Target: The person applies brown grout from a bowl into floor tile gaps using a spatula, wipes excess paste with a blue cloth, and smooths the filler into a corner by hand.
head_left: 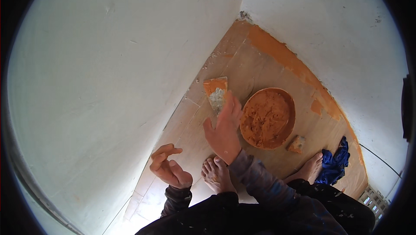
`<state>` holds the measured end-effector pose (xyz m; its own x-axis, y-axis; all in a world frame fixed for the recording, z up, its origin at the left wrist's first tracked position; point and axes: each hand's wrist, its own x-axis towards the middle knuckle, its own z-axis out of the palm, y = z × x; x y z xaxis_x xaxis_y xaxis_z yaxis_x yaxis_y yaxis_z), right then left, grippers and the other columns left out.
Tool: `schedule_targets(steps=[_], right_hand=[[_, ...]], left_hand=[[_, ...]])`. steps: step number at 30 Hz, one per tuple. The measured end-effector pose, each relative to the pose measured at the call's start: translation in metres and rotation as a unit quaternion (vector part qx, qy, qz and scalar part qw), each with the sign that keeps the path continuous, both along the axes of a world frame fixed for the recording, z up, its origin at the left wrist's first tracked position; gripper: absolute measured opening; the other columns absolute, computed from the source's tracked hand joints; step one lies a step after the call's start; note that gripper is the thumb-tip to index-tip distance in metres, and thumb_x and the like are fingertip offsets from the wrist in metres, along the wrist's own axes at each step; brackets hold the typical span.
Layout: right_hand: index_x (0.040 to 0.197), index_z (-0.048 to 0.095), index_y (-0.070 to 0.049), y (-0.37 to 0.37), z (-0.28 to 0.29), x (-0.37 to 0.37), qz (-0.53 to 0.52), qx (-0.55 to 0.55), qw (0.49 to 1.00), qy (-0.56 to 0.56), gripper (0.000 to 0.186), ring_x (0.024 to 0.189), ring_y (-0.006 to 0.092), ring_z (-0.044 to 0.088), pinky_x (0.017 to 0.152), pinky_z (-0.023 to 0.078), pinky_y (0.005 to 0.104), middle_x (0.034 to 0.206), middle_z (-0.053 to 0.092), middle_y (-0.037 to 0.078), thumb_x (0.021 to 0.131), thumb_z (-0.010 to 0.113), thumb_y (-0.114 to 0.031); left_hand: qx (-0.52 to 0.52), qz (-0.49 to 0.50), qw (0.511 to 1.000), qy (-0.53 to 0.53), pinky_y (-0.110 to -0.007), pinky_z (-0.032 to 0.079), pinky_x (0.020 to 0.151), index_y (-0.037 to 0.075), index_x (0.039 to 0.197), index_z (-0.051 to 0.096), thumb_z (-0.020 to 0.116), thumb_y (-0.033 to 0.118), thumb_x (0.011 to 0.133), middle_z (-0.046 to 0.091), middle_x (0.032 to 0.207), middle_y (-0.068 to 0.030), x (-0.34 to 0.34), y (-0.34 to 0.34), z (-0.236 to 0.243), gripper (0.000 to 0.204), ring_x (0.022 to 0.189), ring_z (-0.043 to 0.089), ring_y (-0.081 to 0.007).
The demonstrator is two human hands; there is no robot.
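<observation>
My right hand [224, 128] is over the floor with thumb and fingers apart, holding nothing that I can see. Its fingertips overlap the edge of a flat, tapered plate-like piece [216, 96] smeared with orange and pale paste; whether they touch it I cannot tell. Just right of that hand stands a round bowl [292, 124] of thick orange paste [266, 115]. Close to the left wall, my left hand [171, 168] is raised with loosely bent fingers, apart from one another, and nothing visible in them.
Orange paste [277, 48] runs along the foot of the right wall [329, 31]. A small paste-stained block [297, 144] lies by the bowl, and a dark blue cloth [333, 163] beside my right foot [310, 170]. The left wall [108, 83] closes in on the wood-look floor [229, 61].
</observation>
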<state>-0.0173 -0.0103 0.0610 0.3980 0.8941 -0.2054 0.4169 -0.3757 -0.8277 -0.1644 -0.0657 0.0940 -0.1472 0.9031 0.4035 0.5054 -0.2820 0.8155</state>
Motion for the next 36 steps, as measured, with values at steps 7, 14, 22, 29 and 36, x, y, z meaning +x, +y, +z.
schedule_targets(steps=[7, 14, 22, 29, 36], right_hand=[[0.151, 0.032, 0.014, 0.172, -0.046, 0.088, 0.047, 0.072, 0.961, -0.261, 0.073, 0.151, 0.0480, 0.025, 0.124, 0.022, 0.0532, 0.160, 0.029, 0.033, 0.093, 0.059, -0.020], [0.150, 0.040, 0.014, 0.095, -0.052, -0.005, 0.233, -0.007, 0.862, -0.451, 0.065, 0.153, 0.0448, 0.024, 0.125, 0.016, 0.0552, 0.161, 0.033, 0.031, 0.100, 0.044, -0.028], [0.133, 0.062, -0.005, -0.019, 0.017, -0.041, 0.336, 0.109, 0.919, -0.174, 0.046, 0.142, 0.0398, 0.043, 0.119, 0.029, 0.0599, 0.147, 0.051, 0.023, 0.089, 0.061, -0.018], [0.148, 0.051, -0.006, -0.022, -0.017, 0.045, 0.277, -0.013, 0.866, -0.416, 0.054, 0.139, 0.0426, 0.044, 0.119, 0.028, 0.0515, 0.153, 0.046, 0.023, 0.096, 0.054, -0.022], [0.143, 0.056, 0.002, -0.078, 0.013, 0.103, 0.281, -0.124, 0.824, -0.476, 0.054, 0.127, 0.0362, 0.053, 0.114, 0.033, 0.0483, 0.151, 0.049, 0.023, 0.095, 0.054, -0.023]], left_hand=[[0.017, -0.009, 1.000, 0.010, -0.042, 0.049, 0.089, 0.005, 0.127, 0.043, 0.041, 0.022, 0.108, 0.063, 0.113, -0.0220, 0.004, 0.000, 0.003, 0.025, 0.081, 0.066, -0.0205], [0.031, -0.022, 0.999, 0.010, -0.041, 0.051, 0.085, 0.004, 0.126, 0.041, 0.040, 0.015, 0.106, 0.060, 0.114, -0.0244, -0.008, -0.009, 0.004, 0.023, 0.082, 0.068, -0.0228], [0.067, 0.002, 0.998, -0.013, -0.040, 0.052, 0.083, 0.005, 0.127, 0.041, 0.044, 0.022, 0.108, 0.060, 0.115, -0.0224, -0.007, 0.000, 0.025, 0.026, 0.080, 0.066, -0.0216], [0.068, -0.067, 0.995, -0.022, -0.040, 0.053, 0.080, 0.005, 0.126, 0.043, 0.046, 0.026, 0.108, 0.060, 0.115, -0.0218, 0.025, 0.012, 0.019, 0.029, 0.079, 0.064, -0.0233], [0.065, -0.059, 0.996, -0.020, -0.042, 0.051, 0.088, 0.003, 0.128, 0.045, 0.044, 0.015, 0.101, 0.061, 0.120, -0.0215, 0.054, 0.013, 0.014, 0.030, 0.086, 0.062, -0.0249]])
